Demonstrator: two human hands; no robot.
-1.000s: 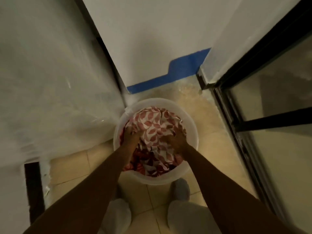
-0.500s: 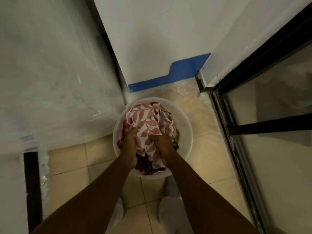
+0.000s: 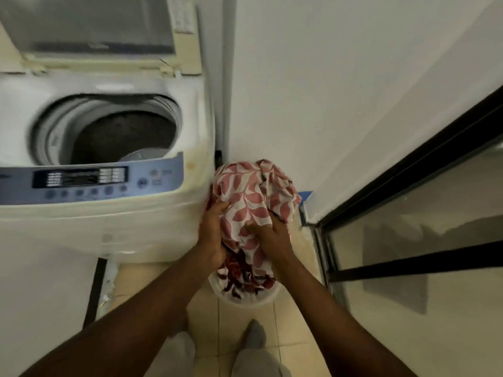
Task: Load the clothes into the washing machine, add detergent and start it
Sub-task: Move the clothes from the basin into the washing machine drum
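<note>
A bundle of red-and-white leaf-patterned clothes (image 3: 251,202) is held up between my hands, beside the right wall of the washing machine. My left hand (image 3: 213,232) grips its left side and my right hand (image 3: 269,235) grips its lower right. The tail of the cloth hangs down into a white bucket (image 3: 253,296) on the floor below. The white top-loading washing machine (image 3: 103,221) stands at the left with its lid (image 3: 89,25) raised and its dark drum (image 3: 122,137) open. A blue control panel (image 3: 89,180) runs along its front.
A white wall (image 3: 340,91) rises behind the bundle. A black-framed glass door (image 3: 413,240) fills the right side. Beige tiled floor (image 3: 206,322) lies below, with my two feet near the bottom edge.
Both hands have lifted the patterned clothes up out of the bucket to the height of the machine's top. The view has tilted up, bringing the open washing machine into sight.
</note>
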